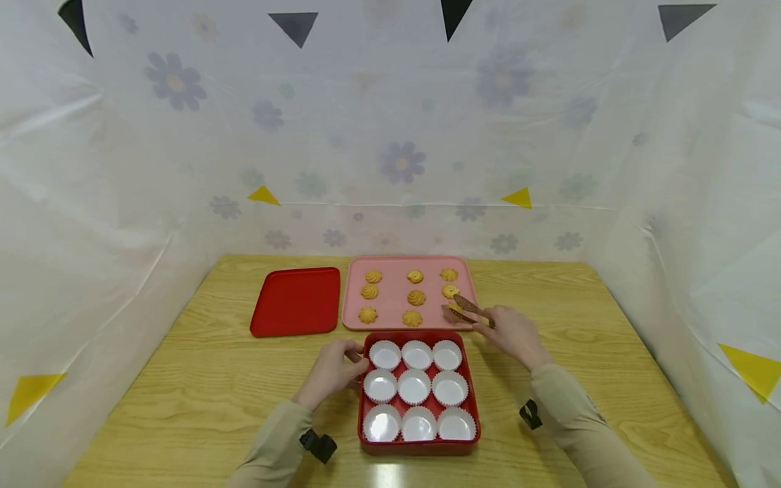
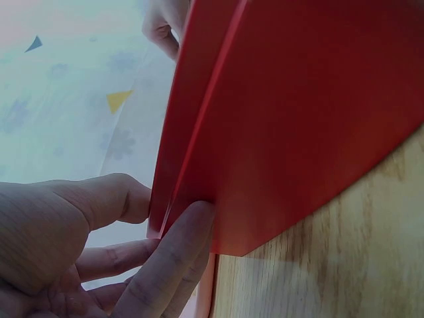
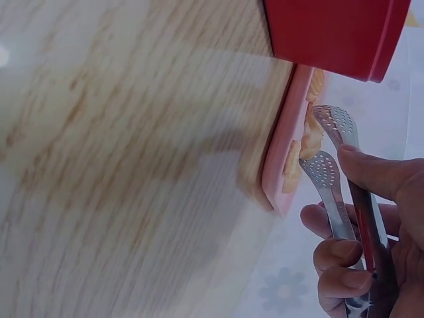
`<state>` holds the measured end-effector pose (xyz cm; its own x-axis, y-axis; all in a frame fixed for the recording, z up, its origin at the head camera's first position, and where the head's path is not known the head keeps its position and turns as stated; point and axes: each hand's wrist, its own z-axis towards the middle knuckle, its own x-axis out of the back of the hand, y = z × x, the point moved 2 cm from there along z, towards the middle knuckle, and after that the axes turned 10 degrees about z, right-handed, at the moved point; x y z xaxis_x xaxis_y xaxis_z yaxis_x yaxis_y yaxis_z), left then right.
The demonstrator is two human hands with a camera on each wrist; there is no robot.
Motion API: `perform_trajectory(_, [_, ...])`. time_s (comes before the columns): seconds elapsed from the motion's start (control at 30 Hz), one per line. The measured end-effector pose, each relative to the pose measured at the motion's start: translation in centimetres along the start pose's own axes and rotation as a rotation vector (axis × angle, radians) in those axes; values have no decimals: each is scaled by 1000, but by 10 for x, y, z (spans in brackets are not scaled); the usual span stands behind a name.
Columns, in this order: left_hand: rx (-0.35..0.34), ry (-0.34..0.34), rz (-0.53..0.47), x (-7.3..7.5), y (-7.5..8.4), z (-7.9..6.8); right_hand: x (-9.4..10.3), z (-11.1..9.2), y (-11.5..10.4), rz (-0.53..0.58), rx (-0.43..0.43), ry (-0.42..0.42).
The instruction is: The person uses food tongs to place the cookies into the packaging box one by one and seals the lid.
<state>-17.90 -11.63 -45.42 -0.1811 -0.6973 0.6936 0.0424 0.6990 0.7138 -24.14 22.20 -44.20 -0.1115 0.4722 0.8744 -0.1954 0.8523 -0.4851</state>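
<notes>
My right hand holds metal tongs with perforated ends, over the right front part of a pink tray. The tong ends stand on either side of a golden piped cookie; whether both touch it, I cannot tell. Several other cookies lie on this tray in columns. My left hand holds the left wall of a deep red box, thumb at the rim and fingers against the outer side. Inside the box, white fluted paper cups stand in rows, with no cookies in them.
A flat red lid or tray lies left of the pink tray. The wooden table is enclosed by pale flower-patterned sheeting at the back and sides. Black wrist straps sit on both sleeves.
</notes>
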Motion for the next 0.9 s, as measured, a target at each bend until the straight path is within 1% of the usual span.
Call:
perform_trajectory(0.27, [3,0,8,1,1,0,6,-3,-9,9,26,31])
perform_trajectory(0.47, [6,-2,13,1,2,-1,10,-3,-25,4,67,42])
perform_trajectory(0.7, [7,-4,15,2,3,-1,11,-8,-50,6,163,43])
perform_trajectory(0.9, [3,-4,11,2,3,-1,6,-13,-68,-9,251,53])
